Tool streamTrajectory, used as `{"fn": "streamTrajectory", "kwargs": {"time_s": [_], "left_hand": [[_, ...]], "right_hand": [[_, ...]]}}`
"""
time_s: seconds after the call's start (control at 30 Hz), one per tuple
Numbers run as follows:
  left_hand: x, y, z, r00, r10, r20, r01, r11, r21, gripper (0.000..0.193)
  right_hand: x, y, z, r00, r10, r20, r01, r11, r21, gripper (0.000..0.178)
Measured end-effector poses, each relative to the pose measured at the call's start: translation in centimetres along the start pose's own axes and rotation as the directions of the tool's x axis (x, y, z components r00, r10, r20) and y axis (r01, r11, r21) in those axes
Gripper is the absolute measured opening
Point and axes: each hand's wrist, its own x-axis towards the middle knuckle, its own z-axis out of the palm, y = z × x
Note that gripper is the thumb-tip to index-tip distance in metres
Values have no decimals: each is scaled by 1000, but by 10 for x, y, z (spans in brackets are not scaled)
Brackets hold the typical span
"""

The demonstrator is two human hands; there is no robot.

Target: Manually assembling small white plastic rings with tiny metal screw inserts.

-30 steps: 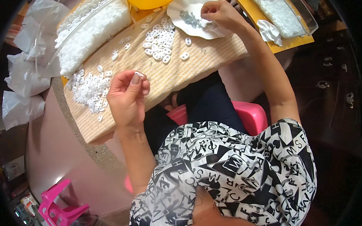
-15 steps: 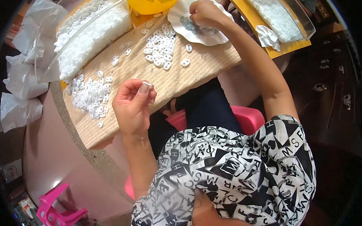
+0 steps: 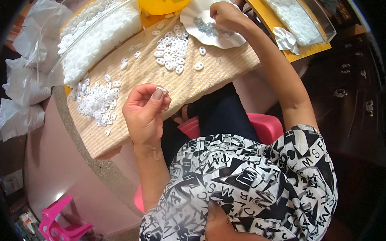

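Above the front edge of the cloth-covered table, my left hand (image 3: 144, 109) pinches a small white plastic piece (image 3: 161, 91) between thumb and fingers. My right hand (image 3: 226, 16) is over the far right part of a white wavy-rimmed dish (image 3: 189, 18), its fingers drawn together; whatever they may hold is hidden. In that dish lies a scatter of small grey metallic-looking bits (image 3: 204, 28). Flat white oval pieces with two holes form a pile (image 3: 172, 50) left of the dish. Another pile of small white holed pieces (image 3: 96, 101) lies at the table's left end.
A clear bin of white pieces (image 3: 101, 42) stands at the back left, beside a yellow tub (image 3: 165, 3). Another clear bin (image 3: 298, 23) and a crumpled white paper (image 3: 285, 41) are at the right. White plastic bags (image 3: 25, 80) sit far left; a pink stool (image 3: 62, 225) is lower left.
My right hand has shifted a little to the right over the dish, showing more of the grey bits. My left hand keeps its pinch, slightly further right in the picture.
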Motion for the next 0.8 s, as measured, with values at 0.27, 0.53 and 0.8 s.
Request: {"fn": "streamTrajectory", "kwargs": {"time_s": [0.27,0.53,0.8], "left_hand": [[-2,-2,2,1000,-7,23,7,1000,-13,10],[-9,-2,12,996,-47,72,57,989,-137,11],[-19,7,20,997,3,73,6,992,-128,14]], "right_hand": [[-19,17,-7,969,117,220,-248,526,814,11],[-59,-29,-11,963,-136,234,-241,-41,970,13],[-94,-92,-3,919,-314,237,-326,-271,906,14]]}}
